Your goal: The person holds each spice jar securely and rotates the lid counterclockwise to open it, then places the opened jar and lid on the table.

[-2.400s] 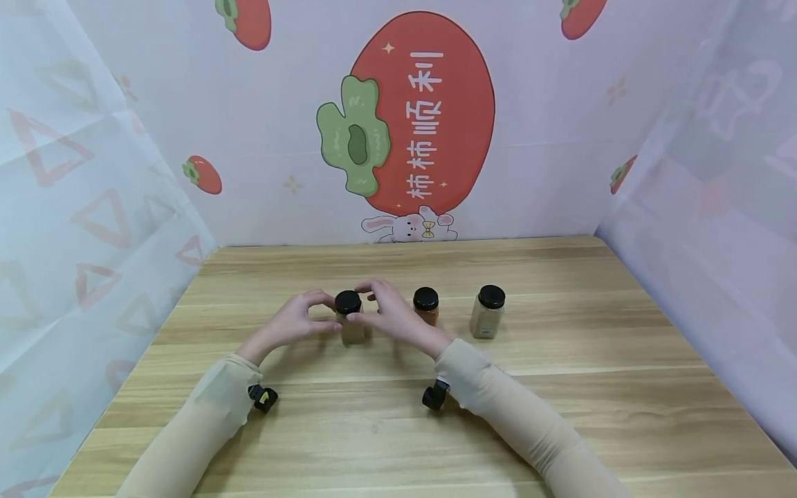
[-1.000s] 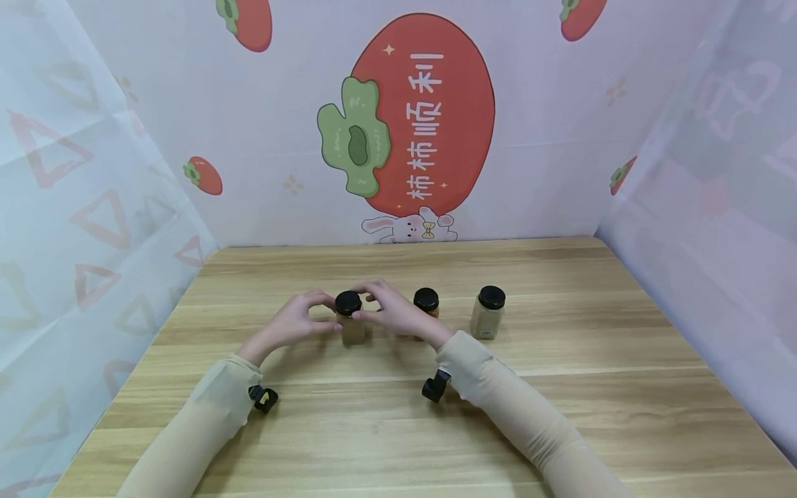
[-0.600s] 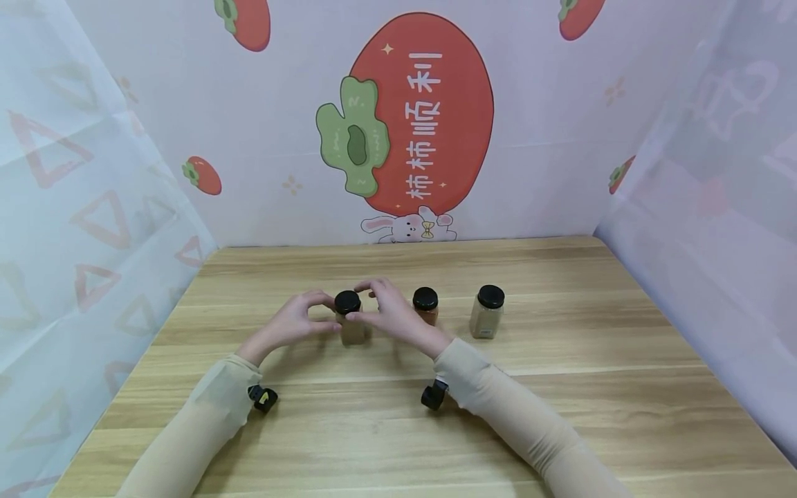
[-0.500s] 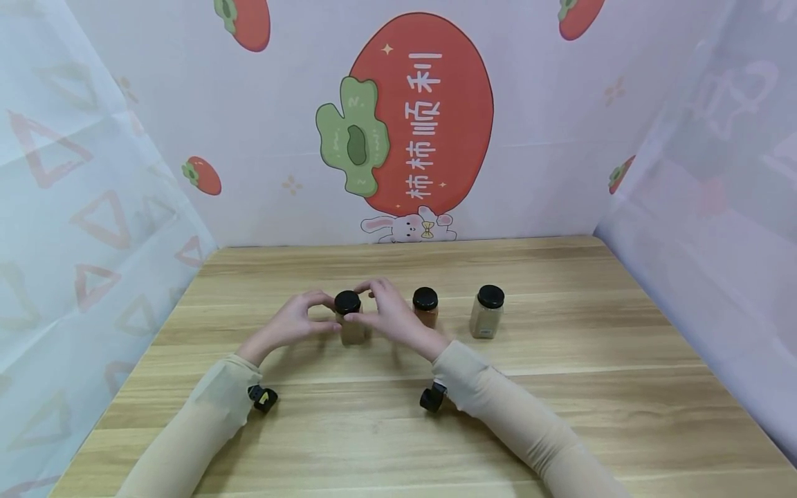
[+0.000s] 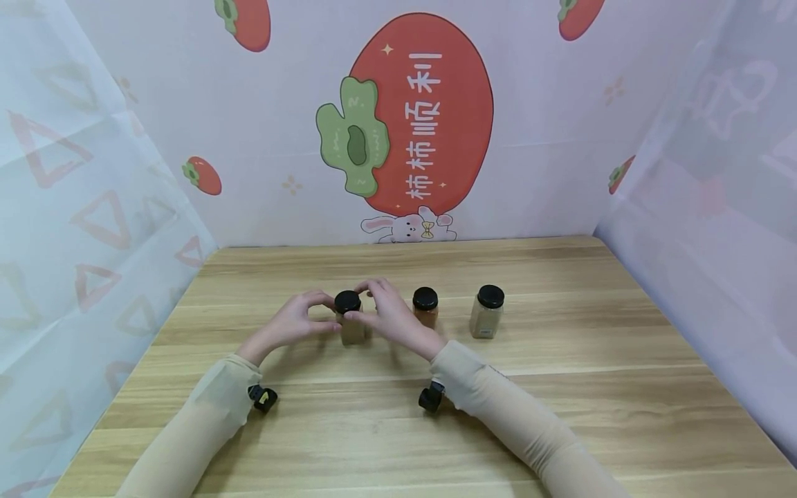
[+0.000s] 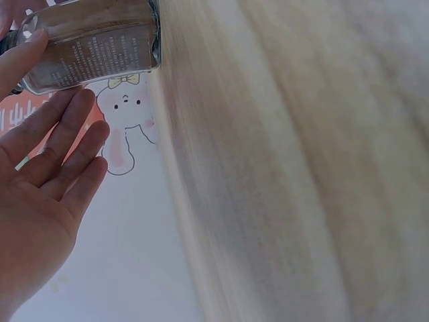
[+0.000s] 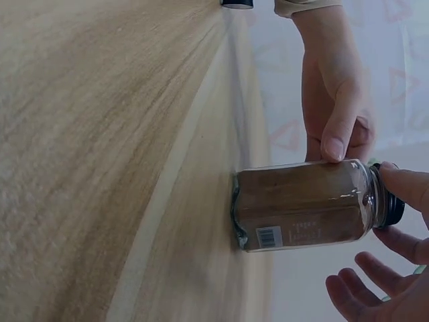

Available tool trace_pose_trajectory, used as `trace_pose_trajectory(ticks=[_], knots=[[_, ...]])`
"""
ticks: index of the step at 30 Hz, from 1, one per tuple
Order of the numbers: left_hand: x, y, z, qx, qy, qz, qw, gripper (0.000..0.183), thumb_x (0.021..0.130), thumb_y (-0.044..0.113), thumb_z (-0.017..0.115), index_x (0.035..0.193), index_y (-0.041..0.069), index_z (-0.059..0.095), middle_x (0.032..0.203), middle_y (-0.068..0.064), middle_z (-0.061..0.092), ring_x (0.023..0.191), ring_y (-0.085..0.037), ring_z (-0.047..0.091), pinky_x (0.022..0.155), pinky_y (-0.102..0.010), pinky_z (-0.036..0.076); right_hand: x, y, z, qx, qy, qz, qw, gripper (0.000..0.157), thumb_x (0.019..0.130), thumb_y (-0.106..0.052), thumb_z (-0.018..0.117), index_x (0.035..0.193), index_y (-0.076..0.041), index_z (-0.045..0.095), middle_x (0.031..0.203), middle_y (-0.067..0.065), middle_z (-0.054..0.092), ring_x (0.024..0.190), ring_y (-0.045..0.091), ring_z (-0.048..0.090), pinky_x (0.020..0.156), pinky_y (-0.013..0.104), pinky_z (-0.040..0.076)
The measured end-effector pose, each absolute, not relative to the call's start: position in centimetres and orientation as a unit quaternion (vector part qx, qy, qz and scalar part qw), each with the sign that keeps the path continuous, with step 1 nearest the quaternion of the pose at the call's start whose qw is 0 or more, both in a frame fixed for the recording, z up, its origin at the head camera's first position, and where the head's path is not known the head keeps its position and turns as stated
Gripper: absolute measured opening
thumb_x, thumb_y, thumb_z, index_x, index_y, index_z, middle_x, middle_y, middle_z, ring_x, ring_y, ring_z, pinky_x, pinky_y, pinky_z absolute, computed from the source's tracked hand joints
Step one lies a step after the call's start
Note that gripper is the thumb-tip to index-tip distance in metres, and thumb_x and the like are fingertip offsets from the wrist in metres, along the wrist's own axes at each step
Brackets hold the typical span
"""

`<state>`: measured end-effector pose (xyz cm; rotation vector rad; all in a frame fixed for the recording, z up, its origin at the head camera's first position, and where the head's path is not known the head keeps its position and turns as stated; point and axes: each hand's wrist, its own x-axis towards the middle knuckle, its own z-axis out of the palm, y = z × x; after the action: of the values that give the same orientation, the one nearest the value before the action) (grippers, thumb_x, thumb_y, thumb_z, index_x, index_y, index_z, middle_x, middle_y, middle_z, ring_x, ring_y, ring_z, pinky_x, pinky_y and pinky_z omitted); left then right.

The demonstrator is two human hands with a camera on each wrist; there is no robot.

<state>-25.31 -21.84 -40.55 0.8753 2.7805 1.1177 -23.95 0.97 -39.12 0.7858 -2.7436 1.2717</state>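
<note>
A square glass spice jar point(image 5: 353, 333) of brown powder, with a black lid point(image 5: 348, 301), stands upright on the table between both hands. My left hand point(image 5: 291, 322) holds the jar's body between thumb and fingers; in the right wrist view its thumb point(image 7: 335, 142) presses the glass below the neck. My right hand point(image 5: 394, 315) pinches the lid, its thumb point(image 7: 405, 184) on one side and index finger on the other. The remaining right fingers are spread off the jar. In the left wrist view, printed text shows on the jar point(image 6: 100, 50).
A second black-lidded jar point(image 5: 426, 315) with orange-brown contents stands just right of my right hand. Further right is a third jar point(image 5: 486, 319) with paler contents. The wooden table point(image 5: 349, 443) ends at a printed backdrop point(image 5: 529, 173).
My right hand and wrist turned slightly to the right about a second ago, then swung back left, with the thumb again across the lid's front. The left hand and the jar stay in place.
</note>
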Motion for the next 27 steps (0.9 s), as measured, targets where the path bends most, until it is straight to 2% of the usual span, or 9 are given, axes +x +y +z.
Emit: trace_pose_trajectory(ticks=[17, 22, 27], knots=[[-25.5, -22.0, -40.7, 0.274, 0.895, 0.353, 0.008, 0.036, 0.076, 0.034, 0.078, 0.105, 0.017, 0.068, 0.106, 0.002, 0.067, 0.108, -0.023, 0.060, 0.098, -0.052, 0.042, -25.2, 2.0, -38.3, 0.287, -0.867, 0.403, -0.060, 0.042, 0.090, -0.032, 0.064, 0.128, -0.016, 0.055, 0.136, 0.010, 0.046, 0.124, 0.029, 0.049, 0.094, 0.036, 0.050], [-25.4, -21.9, -40.6, 0.279, 0.893, 0.353, 0.007, 0.036, 0.076, 0.034, 0.078, 0.106, 0.016, 0.068, 0.105, 0.002, 0.067, 0.107, -0.024, 0.060, 0.098, -0.053, 0.042, -25.2, 2.0, -38.6, 0.283, -0.864, 0.413, -0.056, 0.046, 0.089, -0.033, 0.066, 0.129, -0.015, 0.054, 0.136, 0.009, 0.045, 0.122, 0.028, 0.051, 0.092, 0.035, 0.050], [-25.4, -21.8, -40.6, 0.284, 0.891, 0.355, 0.006, 0.034, 0.077, 0.033, 0.078, 0.105, 0.016, 0.068, 0.105, 0.002, 0.067, 0.107, -0.024, 0.060, 0.097, -0.054, 0.042, -24.7, 1.5, -39.0, 0.265, -0.869, 0.417, -0.023, 0.053, 0.086, -0.037, 0.068, 0.130, -0.011, 0.052, 0.134, 0.010, 0.048, 0.120, 0.029, 0.052, 0.093, 0.037, 0.050]])
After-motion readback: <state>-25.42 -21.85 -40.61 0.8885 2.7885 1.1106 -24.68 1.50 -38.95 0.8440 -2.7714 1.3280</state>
